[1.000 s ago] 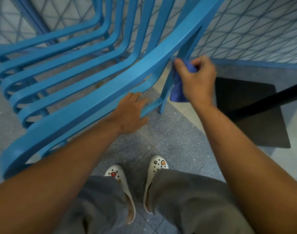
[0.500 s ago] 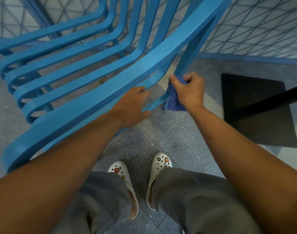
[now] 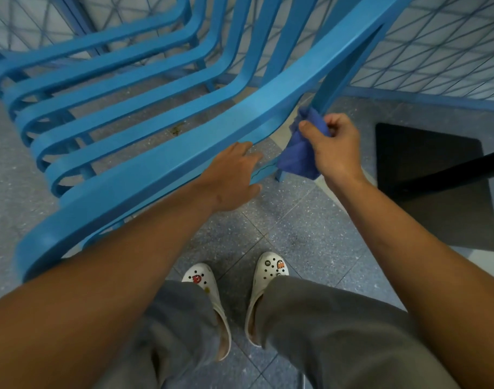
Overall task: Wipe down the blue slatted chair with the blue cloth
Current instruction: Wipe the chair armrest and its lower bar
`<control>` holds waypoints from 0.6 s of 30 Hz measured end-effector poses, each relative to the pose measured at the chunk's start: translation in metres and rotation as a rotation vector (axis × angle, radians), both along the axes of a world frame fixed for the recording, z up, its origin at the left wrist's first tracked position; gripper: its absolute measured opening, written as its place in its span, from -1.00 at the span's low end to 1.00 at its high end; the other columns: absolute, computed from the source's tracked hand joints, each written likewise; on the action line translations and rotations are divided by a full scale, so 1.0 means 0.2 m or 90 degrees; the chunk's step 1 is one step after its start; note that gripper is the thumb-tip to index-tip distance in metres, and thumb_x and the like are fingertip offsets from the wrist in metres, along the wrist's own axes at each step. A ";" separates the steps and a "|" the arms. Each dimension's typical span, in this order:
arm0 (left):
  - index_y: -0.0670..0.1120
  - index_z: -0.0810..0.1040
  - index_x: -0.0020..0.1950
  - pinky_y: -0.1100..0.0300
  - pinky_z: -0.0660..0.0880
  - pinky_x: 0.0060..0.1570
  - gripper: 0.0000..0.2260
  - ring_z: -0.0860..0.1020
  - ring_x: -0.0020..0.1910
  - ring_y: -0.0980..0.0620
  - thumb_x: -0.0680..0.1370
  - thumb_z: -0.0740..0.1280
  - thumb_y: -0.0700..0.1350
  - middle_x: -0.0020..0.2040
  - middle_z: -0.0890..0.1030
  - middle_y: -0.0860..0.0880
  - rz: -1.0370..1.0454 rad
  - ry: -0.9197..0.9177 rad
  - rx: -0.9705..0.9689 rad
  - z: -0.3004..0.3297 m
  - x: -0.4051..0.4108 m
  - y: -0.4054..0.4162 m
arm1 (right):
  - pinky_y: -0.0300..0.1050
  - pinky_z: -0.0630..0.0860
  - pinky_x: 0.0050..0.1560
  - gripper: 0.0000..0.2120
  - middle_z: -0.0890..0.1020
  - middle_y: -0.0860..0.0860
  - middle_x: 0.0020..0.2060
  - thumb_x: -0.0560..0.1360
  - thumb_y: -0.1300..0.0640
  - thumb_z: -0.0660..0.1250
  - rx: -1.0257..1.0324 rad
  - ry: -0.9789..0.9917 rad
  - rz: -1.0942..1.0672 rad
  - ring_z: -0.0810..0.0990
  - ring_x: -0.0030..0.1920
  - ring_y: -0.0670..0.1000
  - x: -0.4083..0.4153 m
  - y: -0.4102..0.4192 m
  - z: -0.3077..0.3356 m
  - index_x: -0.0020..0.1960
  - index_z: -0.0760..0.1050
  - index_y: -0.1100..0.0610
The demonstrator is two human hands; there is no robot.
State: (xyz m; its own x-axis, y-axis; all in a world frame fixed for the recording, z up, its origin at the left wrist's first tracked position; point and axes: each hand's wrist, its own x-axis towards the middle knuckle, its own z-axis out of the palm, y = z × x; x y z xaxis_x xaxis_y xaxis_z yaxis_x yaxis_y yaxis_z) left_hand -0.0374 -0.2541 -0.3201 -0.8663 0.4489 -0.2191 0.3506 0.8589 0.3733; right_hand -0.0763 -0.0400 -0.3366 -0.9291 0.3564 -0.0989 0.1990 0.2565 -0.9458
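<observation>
The blue slatted chair fills the left and top of the head view, its wide armrest running diagonally toward me. My right hand grips the bunched blue cloth and holds it against the lower part of the chair's rear leg. My left hand rests on the side rail under the armrest, fingers curled over its edge and thumb below. Part of the cloth is hidden inside my right fist.
A black square table base with a dark post lies on the floor to the right. A tiled wall with a blue skirting stands behind the chair. My feet in white clogs stand on grey speckled floor tiles.
My right hand slid the cloth down the rear leg from near the armrest to a lower point. My left hand kept its hold on the side rail.
</observation>
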 end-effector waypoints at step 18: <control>-0.11 0.37 0.52 -0.06 0.20 0.49 -0.40 0.25 0.52 -0.20 0.55 0.41 0.10 0.55 0.28 -0.22 0.005 0.005 -0.016 0.01 0.00 0.02 | -0.29 0.48 -0.36 -0.59 0.57 -0.11 -0.36 0.34 -0.27 0.50 0.135 -0.050 -0.069 0.53 -0.36 -0.16 -0.04 -0.05 -0.15 -0.26 0.45 0.04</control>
State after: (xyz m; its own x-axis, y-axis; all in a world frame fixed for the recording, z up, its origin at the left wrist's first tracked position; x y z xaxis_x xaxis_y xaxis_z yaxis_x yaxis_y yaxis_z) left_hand -0.0364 -0.2509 -0.3179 -0.8713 0.4370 -0.2234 0.3471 0.8705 0.3490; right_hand -0.0848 -0.0500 -0.3667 -0.8765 0.4745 -0.0811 0.3066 0.4205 -0.8539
